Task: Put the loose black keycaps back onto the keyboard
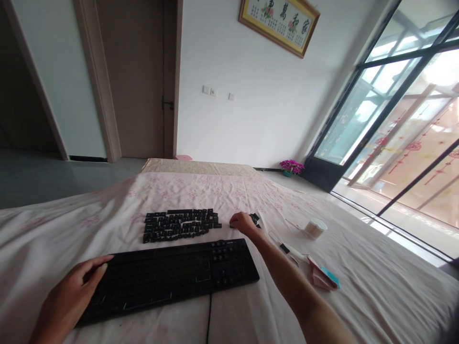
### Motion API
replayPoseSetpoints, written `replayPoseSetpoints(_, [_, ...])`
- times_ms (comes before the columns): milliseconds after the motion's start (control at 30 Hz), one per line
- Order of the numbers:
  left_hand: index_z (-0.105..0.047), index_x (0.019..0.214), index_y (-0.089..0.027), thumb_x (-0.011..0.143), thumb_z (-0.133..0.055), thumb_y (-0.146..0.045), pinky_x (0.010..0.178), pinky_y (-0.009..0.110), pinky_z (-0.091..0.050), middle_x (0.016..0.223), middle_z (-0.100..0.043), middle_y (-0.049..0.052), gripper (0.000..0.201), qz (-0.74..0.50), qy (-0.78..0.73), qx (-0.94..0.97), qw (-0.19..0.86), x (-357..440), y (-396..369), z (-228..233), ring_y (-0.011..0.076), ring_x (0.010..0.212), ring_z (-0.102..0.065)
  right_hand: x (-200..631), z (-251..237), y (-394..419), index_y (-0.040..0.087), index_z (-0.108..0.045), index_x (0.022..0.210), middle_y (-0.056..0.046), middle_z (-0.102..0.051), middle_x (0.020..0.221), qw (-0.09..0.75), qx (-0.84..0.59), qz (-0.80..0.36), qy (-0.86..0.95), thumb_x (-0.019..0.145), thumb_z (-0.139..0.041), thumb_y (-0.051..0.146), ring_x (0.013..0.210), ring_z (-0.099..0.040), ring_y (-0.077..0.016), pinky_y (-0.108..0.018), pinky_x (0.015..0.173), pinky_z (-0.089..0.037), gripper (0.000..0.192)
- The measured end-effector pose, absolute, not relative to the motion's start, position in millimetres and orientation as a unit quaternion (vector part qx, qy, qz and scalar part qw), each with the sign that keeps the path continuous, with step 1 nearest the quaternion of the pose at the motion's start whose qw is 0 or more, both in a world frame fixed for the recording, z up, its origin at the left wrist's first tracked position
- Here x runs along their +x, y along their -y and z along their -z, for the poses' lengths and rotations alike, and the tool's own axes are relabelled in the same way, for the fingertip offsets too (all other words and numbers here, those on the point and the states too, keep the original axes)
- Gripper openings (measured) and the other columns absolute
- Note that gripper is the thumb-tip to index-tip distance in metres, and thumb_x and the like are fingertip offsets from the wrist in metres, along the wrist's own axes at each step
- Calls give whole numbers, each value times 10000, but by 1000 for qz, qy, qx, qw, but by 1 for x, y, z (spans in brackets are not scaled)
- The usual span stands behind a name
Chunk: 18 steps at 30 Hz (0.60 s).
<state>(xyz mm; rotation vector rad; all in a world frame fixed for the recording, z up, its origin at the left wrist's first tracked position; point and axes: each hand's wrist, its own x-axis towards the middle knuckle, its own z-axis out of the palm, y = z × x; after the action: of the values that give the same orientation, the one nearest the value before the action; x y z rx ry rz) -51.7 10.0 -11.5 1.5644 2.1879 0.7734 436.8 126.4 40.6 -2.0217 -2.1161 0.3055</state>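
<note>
A black keyboard [158, 277] lies at a slant on the bed, most of its key area bare, with some keycaps still seated toward its right end. My left hand [73, 291] is closed around its left end, thumb on top. Behind the keyboard, loose black keycaps [179, 223] are laid out in rows. To the right of those rows, my right hand [242, 222] is low over the sheet, its fingers pinched at a small dark piece that looks like a keycap. More loose keycaps [255, 219] lie just beyond that hand, partly hidden by it.
On the patterned bed sheet [287, 306], right of my right forearm, are a round tub of cotton swabs [315, 228], a thin tool with a dark part [284, 248] and a pink and blue folded item [322, 276]. The keyboard's cable [209, 315] runs toward me.
</note>
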Motion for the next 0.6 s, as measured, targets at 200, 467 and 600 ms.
replayPoseSetpoints(200, [-616,1161,-306,877,-382,-480,887,320,-455,1233,-655,3,407,-261,-764,543,230,-44,-6,-3,232,1071,-627,429,-38,-119,254,-763,977,-42,-738,968,73,-690,-67,717,787,-606,229,949,-647,-195,-236,815,-421,248])
replayPoseSetpoints(467, [-624,1152,-293,882,-395,-466,873,294,-439,1223,-654,14,394,-279,-750,559,216,-45,-4,0,224,1084,-612,419,-43,-110,248,-759,950,-48,-697,1051,54,-694,-31,717,795,-623,247,952,-636,-195,-243,753,-411,206])
replayPoseSetpoints(600, [-607,1175,-292,891,-378,-468,899,315,-421,1245,-633,25,406,-264,-758,552,225,-43,-2,-6,233,1089,-598,426,-52,-90,280,-739,1019,-23,-693,1054,86,-683,-29,725,832,-602,295,958,-628,-187,-248,772,-413,231])
